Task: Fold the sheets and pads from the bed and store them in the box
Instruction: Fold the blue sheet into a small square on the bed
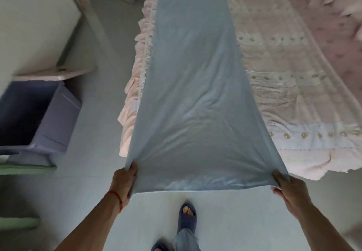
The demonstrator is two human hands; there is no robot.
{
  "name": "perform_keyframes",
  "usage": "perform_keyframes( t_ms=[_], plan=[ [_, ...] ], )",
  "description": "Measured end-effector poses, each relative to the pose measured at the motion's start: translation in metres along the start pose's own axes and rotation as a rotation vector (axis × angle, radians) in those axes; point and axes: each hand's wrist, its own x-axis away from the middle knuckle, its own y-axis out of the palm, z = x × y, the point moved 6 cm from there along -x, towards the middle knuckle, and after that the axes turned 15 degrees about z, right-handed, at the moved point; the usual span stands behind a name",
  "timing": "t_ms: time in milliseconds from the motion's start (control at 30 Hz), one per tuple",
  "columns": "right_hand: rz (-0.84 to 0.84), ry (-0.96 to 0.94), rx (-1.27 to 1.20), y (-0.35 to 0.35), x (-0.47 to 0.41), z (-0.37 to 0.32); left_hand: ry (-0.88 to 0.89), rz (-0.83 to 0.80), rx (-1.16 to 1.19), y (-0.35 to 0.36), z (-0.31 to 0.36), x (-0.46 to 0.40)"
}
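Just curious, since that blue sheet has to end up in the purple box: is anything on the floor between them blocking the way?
Nothing visible does. The sheet lies stretched along the bed's edge, and the box stands open on the floor to the left, with bare floor between them.

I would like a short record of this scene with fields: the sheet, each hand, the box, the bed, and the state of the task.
sheet: blue sheet, a long strip lying along the bed's left side, near end pulled out over the floor
left hand: left hand grips the near left corner
right hand: right hand grips the near right corner
box: purple box on the floor left of the bed, open; inside dark, contents cannot be told
bed: pink cover beside the sheet
task state: sheet not yet in the box
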Motion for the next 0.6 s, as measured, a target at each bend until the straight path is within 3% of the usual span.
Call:
perform_keyframes(
  t_ms=[133,367,600],
  plan=[
    [0.026,-0.053,-0.133,-0.021,0.019,-0.039,0.105,0.034,0.034,-0.015,0.037,0.029],
    [0.101,0.057,-0.172,-0.037,0.031,-0.066,0.081,0.079,0.067,-0.032,0.064,0.062],
    [0.133,0.033,-0.073,-0.044,0.038,-0.088,0.184,0.041,-0.059,-0.057,0.103,0.064]
  ],
)
